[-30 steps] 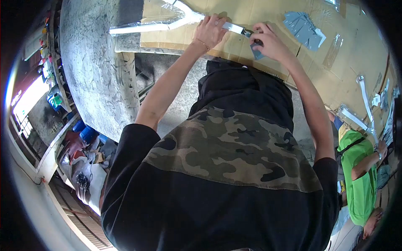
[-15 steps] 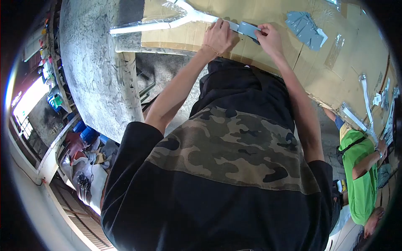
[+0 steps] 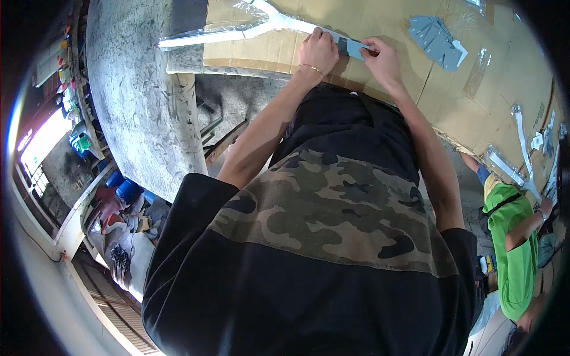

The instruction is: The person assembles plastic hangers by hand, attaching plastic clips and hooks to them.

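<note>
Both hands are at the near edge of a cardboard-covered table. My left hand has its fingers bent together, pressing on the right end of a white Y-shaped strip under clear tape. My right hand pinches the right end of a small grey piece. That piece lies in line with the strip, and a darker patch shows at its left end. Whatever is under my left fingertips is hidden. To the right, a fanned pile of grey pieces rests on the cardboard.
A worn grey-white padded surface stands at the left. More taped white strips lie at the far right, beside a person in a green top. Blue containers and scraps sit at the lower left.
My left hand has shifted slightly right, closer to my right hand. The grey piece sits a little further right and lower, and a dark patch now shows on it.
</note>
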Demonstrator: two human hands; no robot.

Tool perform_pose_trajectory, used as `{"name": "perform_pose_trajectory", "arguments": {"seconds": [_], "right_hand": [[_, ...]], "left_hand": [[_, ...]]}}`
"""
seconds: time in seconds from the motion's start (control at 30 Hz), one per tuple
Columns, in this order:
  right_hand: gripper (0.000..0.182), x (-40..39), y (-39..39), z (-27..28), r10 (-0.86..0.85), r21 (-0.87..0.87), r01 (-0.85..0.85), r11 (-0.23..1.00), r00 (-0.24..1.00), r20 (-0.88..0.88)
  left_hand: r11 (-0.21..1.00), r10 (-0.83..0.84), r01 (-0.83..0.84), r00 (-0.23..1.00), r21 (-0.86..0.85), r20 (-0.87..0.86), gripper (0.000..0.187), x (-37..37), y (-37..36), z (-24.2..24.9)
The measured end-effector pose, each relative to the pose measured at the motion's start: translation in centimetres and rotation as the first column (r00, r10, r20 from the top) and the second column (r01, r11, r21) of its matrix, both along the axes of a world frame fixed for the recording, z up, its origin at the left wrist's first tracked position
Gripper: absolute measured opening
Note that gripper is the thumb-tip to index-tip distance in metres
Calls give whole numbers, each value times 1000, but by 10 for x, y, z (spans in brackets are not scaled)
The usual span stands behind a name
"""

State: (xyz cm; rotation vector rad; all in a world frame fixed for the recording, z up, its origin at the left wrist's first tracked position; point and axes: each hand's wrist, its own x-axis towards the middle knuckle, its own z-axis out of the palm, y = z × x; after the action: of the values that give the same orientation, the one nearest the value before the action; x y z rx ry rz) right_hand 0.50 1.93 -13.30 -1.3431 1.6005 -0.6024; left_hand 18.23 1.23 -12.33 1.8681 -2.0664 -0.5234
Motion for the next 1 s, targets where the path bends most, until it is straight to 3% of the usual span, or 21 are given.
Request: {"name": "perform_pose_trajectory", "arguments": {"seconds": [0.07,0.27,0.6,1.0], "right_hand": [[24,2,-1,6,16,-8,-16,1000,999,-45],[25,6,-8,-3,-28,11,29,1000,998,-53],[26,6,-14,-3,-81,87,80,993,997,-2],[25,15,-13,9,-70,75,71,995,997,-12]], "left_hand": [[997,31,-30,999,-75,11,12,-1,0,-5],[994,54,-61,995,-87,-87,12,-3,8,-3],[994,70,-76,995,-73,-73,16,-1,13,1],[987,83,-96,992,-130,-98,6,-4,17,-4]]}}
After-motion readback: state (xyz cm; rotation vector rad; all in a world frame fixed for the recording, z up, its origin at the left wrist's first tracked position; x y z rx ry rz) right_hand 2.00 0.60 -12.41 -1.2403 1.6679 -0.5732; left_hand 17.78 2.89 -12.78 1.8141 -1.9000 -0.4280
